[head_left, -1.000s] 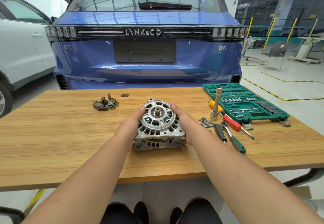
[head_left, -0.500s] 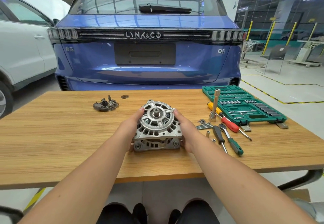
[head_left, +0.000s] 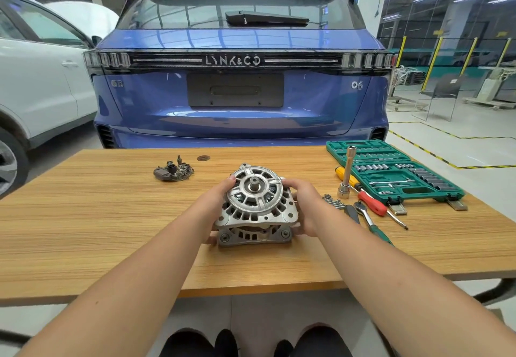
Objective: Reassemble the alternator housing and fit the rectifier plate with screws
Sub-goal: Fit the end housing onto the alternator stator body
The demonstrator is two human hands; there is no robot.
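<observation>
behind the table point(head_left: 83, 217)'s far edge, blue car point(head_left: 240, 100) lettered "lynk&co" and "06". mid-table, alternator housing point(head_left: 255, 206) clasped on both sides: left hand point(head_left: 215, 206) and right hand point(head_left: 305, 203), fingers curled round its rim. rectifier plate point(head_left: 173, 172) near far edge, apart.

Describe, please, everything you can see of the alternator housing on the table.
The alternator housing is a silvery, cast-looking metal body with a round, ribbed and slotted top face and a short shaft stub at its centre. A lower section carries two bolt eyes facing the camera. It stands shaft-up on the wooden table, near the middle. The left hand and right hand grip its opposite sides.
</observation>
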